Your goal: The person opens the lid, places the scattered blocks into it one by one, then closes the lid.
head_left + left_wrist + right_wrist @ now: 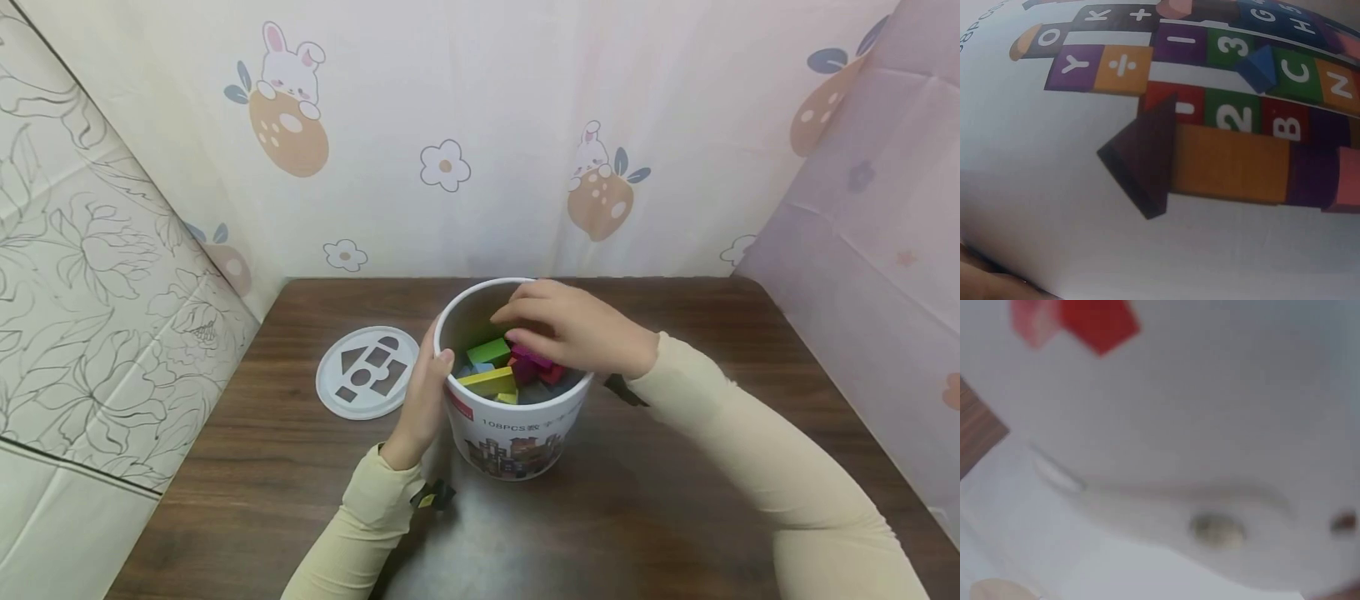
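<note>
A white bucket (pixel 517 429) with printed block pictures stands upright on the table, its top uncovered. Inside lie colored blocks, among them a green block (pixel 489 351), a yellow block (pixel 489 382) and a magenta block (pixel 531 357). My left hand (pixel 422 404) grips the bucket's left side, its thumb at the rim. In the left wrist view the bucket's printed wall (pixel 1054 187) fills the picture. Over the bucket's right rim reaches my right hand (pixel 573 325), fingers gently bent above the blocks, thumb apart from them. Nothing shows between its fingers.
A round white lid (pixel 327 385) with shaped cutouts lies on the brown wooden table (pixel 255 467), left of the bucket. Behind the table hangs a curtain (pixel 510 92) printed with rabbits, and patterned sheets flank both sides.
</note>
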Demonstrator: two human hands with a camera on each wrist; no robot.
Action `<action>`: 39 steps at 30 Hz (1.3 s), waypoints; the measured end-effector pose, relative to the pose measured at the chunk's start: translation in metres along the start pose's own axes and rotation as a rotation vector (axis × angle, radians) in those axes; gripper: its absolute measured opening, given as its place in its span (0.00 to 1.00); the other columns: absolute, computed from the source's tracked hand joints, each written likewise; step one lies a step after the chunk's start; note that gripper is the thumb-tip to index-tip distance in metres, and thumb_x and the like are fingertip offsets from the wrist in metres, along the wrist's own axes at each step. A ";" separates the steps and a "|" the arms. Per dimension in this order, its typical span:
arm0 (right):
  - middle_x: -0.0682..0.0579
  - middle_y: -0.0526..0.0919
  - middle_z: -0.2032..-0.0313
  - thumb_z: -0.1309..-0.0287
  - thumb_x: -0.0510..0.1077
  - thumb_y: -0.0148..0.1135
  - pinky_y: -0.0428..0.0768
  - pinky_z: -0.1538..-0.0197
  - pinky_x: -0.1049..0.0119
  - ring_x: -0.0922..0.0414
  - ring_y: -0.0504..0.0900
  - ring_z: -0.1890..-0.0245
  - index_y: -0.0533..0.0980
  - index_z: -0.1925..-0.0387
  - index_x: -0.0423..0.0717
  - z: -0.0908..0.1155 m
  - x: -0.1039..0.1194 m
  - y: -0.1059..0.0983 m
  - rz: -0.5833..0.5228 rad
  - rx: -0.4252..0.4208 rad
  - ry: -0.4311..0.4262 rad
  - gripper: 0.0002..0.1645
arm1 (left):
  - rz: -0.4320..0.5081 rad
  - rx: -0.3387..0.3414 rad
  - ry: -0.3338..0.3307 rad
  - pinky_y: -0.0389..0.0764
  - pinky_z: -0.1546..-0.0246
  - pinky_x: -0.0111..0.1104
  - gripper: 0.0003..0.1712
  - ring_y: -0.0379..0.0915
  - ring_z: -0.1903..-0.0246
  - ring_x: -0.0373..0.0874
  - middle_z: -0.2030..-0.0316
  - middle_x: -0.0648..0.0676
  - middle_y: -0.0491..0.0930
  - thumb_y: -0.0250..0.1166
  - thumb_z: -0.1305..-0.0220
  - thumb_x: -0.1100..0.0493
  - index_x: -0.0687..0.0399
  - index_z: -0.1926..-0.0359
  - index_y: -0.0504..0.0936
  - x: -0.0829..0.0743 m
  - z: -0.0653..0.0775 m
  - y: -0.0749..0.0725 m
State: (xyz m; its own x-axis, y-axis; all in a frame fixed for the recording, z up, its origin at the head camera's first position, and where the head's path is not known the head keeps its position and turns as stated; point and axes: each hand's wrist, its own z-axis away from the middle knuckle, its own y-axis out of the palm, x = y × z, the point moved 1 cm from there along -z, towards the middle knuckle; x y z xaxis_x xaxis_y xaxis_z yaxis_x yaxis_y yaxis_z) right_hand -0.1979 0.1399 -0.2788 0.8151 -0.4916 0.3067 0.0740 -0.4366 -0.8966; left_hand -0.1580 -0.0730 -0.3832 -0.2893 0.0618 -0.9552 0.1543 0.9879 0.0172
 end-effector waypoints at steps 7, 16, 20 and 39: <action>0.51 0.81 0.49 0.41 0.43 0.67 0.81 0.45 0.52 0.54 0.77 0.48 0.78 0.43 0.50 0.027 -0.014 -0.009 -0.062 -0.217 0.142 0.23 | 0.013 -0.005 0.014 0.53 0.27 0.55 0.37 0.54 0.29 0.53 0.28 0.54 0.56 0.44 0.32 0.47 0.49 0.24 0.51 -0.001 0.000 0.000; 0.47 0.77 0.41 0.40 0.42 0.65 0.78 0.41 0.45 0.50 0.76 0.42 0.70 0.34 0.48 0.053 -0.029 0.008 -0.227 -0.344 0.403 0.32 | 0.016 -0.001 0.011 0.53 0.27 0.57 0.37 0.53 0.29 0.55 0.28 0.54 0.56 0.44 0.32 0.47 0.47 0.24 0.51 -0.002 0.000 0.000; 0.48 0.77 0.39 0.38 0.44 0.63 0.77 0.41 0.43 0.49 0.75 0.39 0.70 0.34 0.50 0.059 -0.031 0.015 -0.335 -0.355 0.522 0.30 | 0.019 0.000 0.009 0.52 0.27 0.57 0.37 0.52 0.29 0.55 0.28 0.54 0.55 0.44 0.32 0.47 0.47 0.24 0.51 -0.001 0.000 0.000; 0.47 0.78 0.39 0.31 0.47 0.51 0.79 0.47 0.72 0.53 0.75 0.39 0.73 0.36 0.48 0.065 -0.027 0.038 -0.590 -0.488 0.685 0.25 | 0.006 -0.001 -0.002 0.54 0.28 0.57 0.37 0.53 0.29 0.55 0.28 0.54 0.55 0.43 0.32 0.49 0.47 0.24 0.50 -0.001 0.000 0.000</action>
State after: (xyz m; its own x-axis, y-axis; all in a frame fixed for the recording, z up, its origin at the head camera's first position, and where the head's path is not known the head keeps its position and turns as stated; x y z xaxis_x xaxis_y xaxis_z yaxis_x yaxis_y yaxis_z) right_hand -0.1797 0.1859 -0.3419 0.2108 -0.3571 0.9100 -0.0097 -0.9316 -0.3633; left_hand -0.1578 -0.0730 -0.3821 -0.2869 0.0670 -0.9556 0.1553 0.9876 0.0227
